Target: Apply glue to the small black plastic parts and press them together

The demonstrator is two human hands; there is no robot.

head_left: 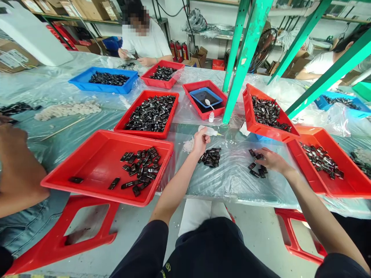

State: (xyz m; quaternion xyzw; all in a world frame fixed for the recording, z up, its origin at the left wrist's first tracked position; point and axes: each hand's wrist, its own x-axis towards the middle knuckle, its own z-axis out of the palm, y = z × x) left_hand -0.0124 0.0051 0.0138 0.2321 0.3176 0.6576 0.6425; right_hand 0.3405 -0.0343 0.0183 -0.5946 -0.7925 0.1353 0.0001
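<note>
Bench [232,129] under clear plastic [208,187].
Left hand [201,142] closes around a white bottle [209,131] (yellow tip [219,134] pointing right); right hand [270,159] touches black pieces [252,166] there, pinching or not I cannot tell.

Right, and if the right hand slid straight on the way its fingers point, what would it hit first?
The right hand would first meet the small black pieces at its fingertips. Beyond them, the line seems to run toward the bottle in the left hand, though height and depth are unclear.
</note>
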